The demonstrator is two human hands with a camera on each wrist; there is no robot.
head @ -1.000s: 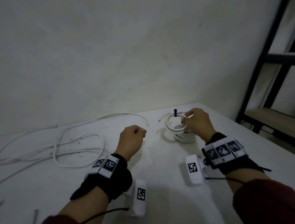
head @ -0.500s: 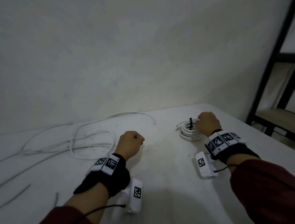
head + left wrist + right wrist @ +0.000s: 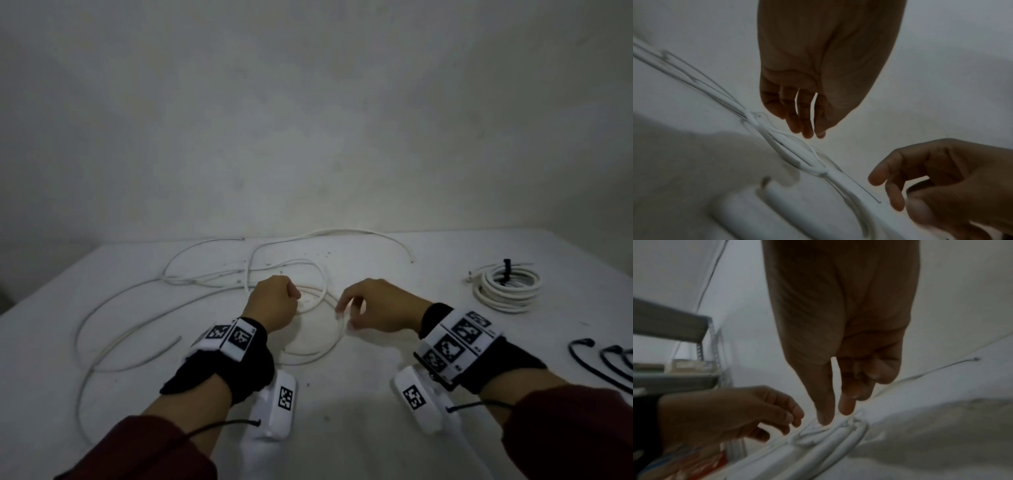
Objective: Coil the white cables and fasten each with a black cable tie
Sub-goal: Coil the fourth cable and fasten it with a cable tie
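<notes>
While wrist views blur, we see left hand [image 3: 274, 301] loosely curled above loose white cable [image 3: 202, 277], holding nothing; right hand [image 3: 376, 308] fingertips near strand, grip unclear; coiled cable [image 3: 507, 291] with black tie [image 3: 506, 270] at right; spare ties [image 3: 603, 359] cut off at edge.

Your tabletop [image 3: 376, 428] is white and dull, flecked with small dark specks near its far edge. Across its left and middle part the loose cables [image 3: 191, 274] sprawl in wide, overlapping loops, one end running off toward the far right. At the right a coil [image 3: 507, 291] lies flat, bound on its far side by a black tie [image 3: 506, 272] that sticks up. Well apart from it, at the right edge, you have spare ties [image 3: 603, 359] lying loose.
</notes>
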